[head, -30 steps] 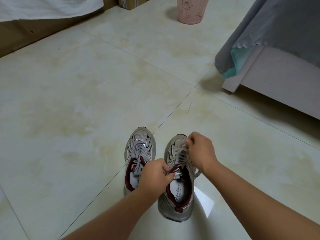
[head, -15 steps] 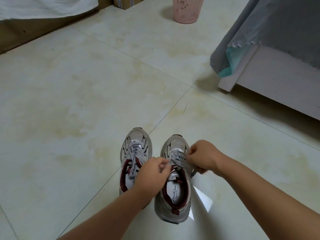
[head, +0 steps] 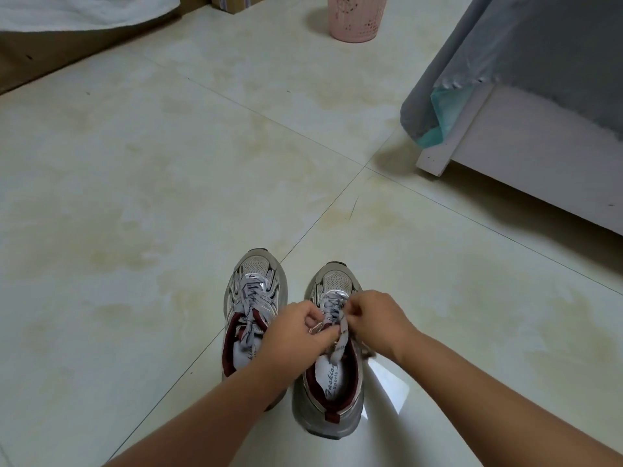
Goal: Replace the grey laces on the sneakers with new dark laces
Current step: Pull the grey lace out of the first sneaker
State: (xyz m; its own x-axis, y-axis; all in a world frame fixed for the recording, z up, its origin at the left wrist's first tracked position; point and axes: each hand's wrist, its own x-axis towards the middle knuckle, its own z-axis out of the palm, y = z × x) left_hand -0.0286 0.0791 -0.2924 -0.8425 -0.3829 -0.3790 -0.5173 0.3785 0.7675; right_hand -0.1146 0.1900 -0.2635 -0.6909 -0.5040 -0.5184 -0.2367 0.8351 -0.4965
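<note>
- Both grips work over the right sneaker (head: 328, 375): the left hand (head: 296, 332) has its fingers curled and pinches the grey lace (head: 332, 315) near the top eyelets, its thumb lying across the strand.
- Right hand (head: 377, 320) is curled too, pinching the same lace from the other side, just above the shoe's tongue.
- One flat end of that lace (head: 338, 345) hangs from between the two hands down into the shoe's opening, over the white insole with printed script.
- Left sneaker (head: 251, 315) stands just beside the right one, toes pointing away from the person; its grey lace (head: 251, 298) with dark flecks is threaded through the eyelets, the loose ends lying inside the maroon-lined collar.
- Left forearm crosses over the heel of the left sneaker and hides part of it.
- Both shoes rest upright on the pale tiled floor (head: 135, 230), near a dark grout line.
- Light glares off the tile just right of the right sneaker.
- Well apart, at the far edge, stands a pink perforated bin (head: 355, 18).
- At the right, a grey cloth (head: 505, 45) drapes over a white bed frame (head: 539, 163), with a teal layer showing at the corner.
- At the top left, a white fabric (head: 84, 8) hangs above a brown board.
</note>
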